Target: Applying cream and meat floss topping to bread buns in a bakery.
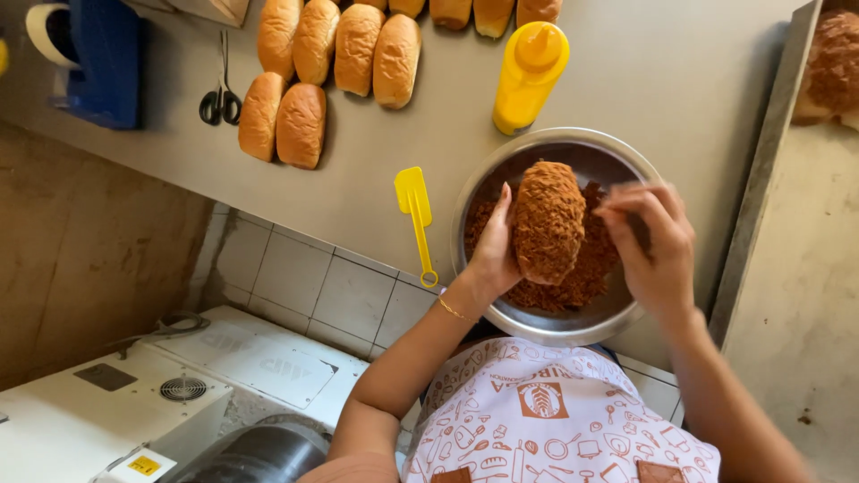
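On the table (626, 80), left to right, lie black scissors (220, 98), plain bread rolls (300, 125), a yellow spatula (414, 210) and a yellow squeeze bottle (530, 76), and just right of the spatula the left hand (495, 255) cups a crumb-coated roll (548, 222) upright over the metal bowl (555, 326) of reddish-brown crumbs (582, 282). The right hand (658, 246) hovers beside the roll with fingers (626, 210) pinched, seemingly on loose crumbs. To coat well, I'd keep the roll above the bowl, turn it slowly and press lightly on bare patches
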